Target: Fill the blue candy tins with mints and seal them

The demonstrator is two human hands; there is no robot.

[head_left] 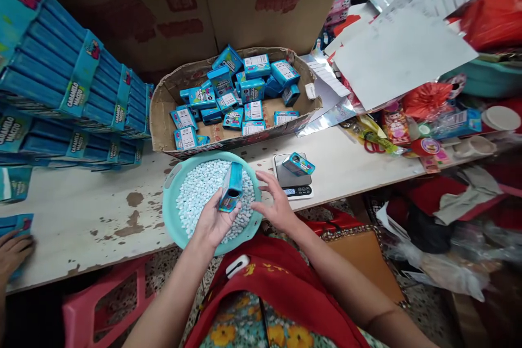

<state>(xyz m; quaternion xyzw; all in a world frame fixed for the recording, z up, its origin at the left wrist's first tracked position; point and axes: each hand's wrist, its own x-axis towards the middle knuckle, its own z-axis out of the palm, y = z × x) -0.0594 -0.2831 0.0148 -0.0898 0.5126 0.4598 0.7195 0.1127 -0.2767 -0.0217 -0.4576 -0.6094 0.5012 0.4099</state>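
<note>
My left hand is closed on a small blue candy box, tilted over a light teal basin. A dark round opening shows in the end of that box. The basin holds a heap of small white candies. Over the basin's right rim, my right hand has its thumb and fingers apart with nothing between them. Just right of it, another blue candy box lies on a small digital scale with a lit display, a round opening showing in its end too.
Behind the basin, a cut-down cardboard tray holds several blue boxes. Packed blue boxes are stacked at left. Papers and packets crowd the right. Another person's hand rests on a blue pack at far left.
</note>
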